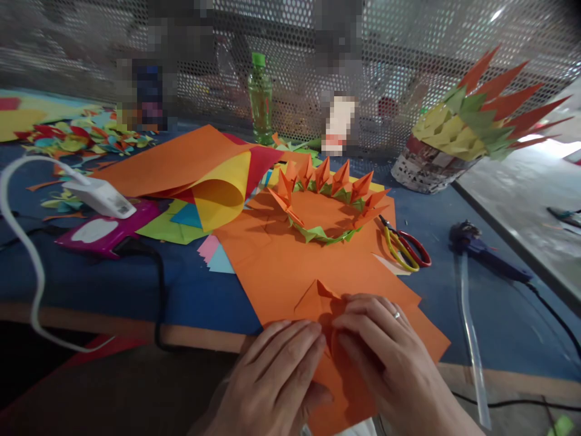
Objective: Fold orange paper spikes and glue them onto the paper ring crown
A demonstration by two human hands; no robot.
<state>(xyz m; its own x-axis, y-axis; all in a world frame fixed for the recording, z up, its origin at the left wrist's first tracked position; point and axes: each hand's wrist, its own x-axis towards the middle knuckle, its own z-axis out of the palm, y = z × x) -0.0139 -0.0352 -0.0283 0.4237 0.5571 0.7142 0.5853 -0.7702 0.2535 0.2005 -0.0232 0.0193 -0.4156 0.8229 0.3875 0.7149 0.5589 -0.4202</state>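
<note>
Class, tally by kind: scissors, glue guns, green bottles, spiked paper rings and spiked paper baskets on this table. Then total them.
Scissors: 1
Glue gun: 1
Green bottle: 1
Spiked paper ring: 1
Spiked paper basket: 1
Total: 5

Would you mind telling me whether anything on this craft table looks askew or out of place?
The spiked paper basket at back right leans tipped sideways, and paper scraps lie strewn at far left.
</note>
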